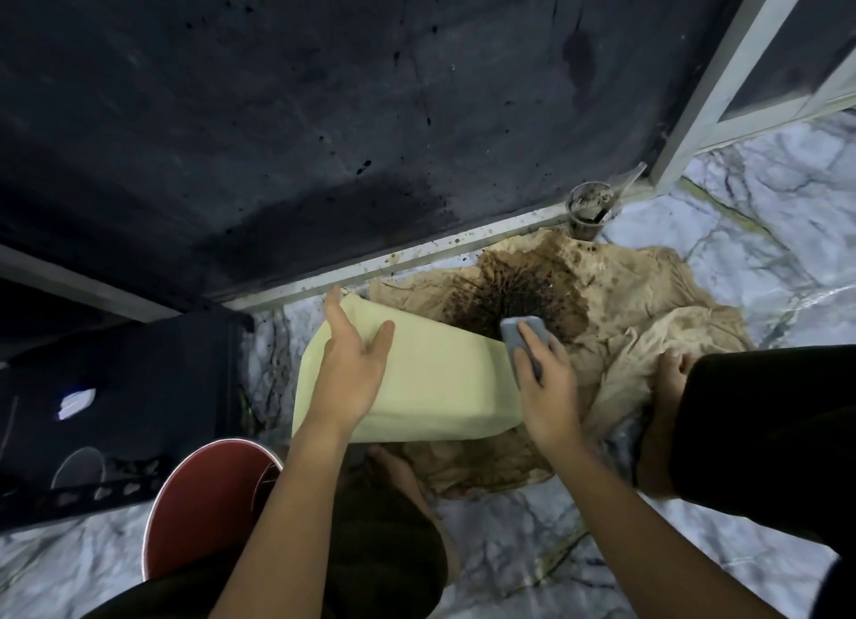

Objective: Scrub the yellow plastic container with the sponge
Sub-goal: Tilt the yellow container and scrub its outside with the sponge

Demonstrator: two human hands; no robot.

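The pale yellow plastic container lies tilted on its side over a stained cloth, its mouth turned away from me toward the dark spill. My left hand rests flat on its upper face, fingers spread, holding it steady. My right hand grips a grey-blue sponge and presses it against the container's right edge near the rim.
A beige cloth with a dark brown stain covers the marble floor. A dirty plastic cup stands by the door sill. A red bucket sits at lower left beside a black crate. My bare feet and dark-clothed knees flank the cloth.
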